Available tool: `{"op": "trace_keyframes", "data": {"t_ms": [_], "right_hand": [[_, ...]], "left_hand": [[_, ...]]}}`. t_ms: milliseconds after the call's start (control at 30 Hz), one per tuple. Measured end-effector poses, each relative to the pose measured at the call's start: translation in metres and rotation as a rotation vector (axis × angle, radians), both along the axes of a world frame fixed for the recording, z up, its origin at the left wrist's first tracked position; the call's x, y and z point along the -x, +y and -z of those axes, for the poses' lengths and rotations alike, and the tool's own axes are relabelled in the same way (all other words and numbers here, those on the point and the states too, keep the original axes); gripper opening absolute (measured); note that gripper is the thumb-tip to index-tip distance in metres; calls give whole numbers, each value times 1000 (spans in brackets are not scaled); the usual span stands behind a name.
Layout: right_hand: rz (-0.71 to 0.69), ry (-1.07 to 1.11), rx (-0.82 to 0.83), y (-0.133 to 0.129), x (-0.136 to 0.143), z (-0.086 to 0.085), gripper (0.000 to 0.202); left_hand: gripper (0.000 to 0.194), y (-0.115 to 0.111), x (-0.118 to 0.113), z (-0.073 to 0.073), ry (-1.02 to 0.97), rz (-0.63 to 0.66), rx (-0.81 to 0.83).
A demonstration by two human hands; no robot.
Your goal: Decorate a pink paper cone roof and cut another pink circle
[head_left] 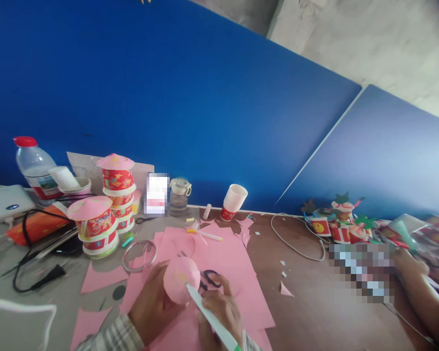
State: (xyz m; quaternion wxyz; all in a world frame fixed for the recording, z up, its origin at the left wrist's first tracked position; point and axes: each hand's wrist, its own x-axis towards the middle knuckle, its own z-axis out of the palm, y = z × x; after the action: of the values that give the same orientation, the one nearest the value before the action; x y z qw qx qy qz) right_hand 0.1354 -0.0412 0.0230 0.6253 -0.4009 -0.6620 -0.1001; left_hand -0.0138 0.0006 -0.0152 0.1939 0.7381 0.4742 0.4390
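My left hand (153, 295), low in the middle of the head view, is closed on a round pink paper piece (179, 278) shaped like a shallow cone, with faint yellow marks on it. In my right hand (221, 304) is a white marker pen (210, 312) with a green end. Its tip meets the pink piece, or lies just over it. Dark-handled scissors (212, 278) lie on pink paper sheets (234, 263), partly hidden by my right hand. A white pen with yellow ends (205, 235) rests on the sheets farther back.
Left stand stacked red paper cups (97, 229) with pink roofs, a tape roll (139, 256), cables and a plastic bottle (36, 165). Behind are a glass jar (178, 197) and nested cups (234, 201). A co-worker's arm (420, 287) and decorated cups (340, 229) are at right.
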Motion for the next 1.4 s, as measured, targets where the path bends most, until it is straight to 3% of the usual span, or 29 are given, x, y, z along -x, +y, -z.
{"op": "trace_keyframes", "data": {"t_ms": [133,300,533,700,933,1267,1400], "right_hand": [[-27,-19,-9,0,-5,1,24],[-191,-306,-68,4,-25,5,16],[43,3,2,0,-9,10,28],[-27,-88,1,-1,-14,6,18],[34,55,119,-8,-4,-2,15],[-39,-155,-74,6,-17,7,24],[10,-62,5,-1,-14,6,20]], "left_hand": [[63,0,1,0,-16,52,23],[61,-1,1,-3,-11,49,19],[61,-1,0,-4,-34,55,51],[60,0,0,-2,-37,45,28],[61,-1,0,0,-31,30,13],[59,-2,0,-3,8,56,-21],[58,-2,0,-3,14,53,-11]]}}
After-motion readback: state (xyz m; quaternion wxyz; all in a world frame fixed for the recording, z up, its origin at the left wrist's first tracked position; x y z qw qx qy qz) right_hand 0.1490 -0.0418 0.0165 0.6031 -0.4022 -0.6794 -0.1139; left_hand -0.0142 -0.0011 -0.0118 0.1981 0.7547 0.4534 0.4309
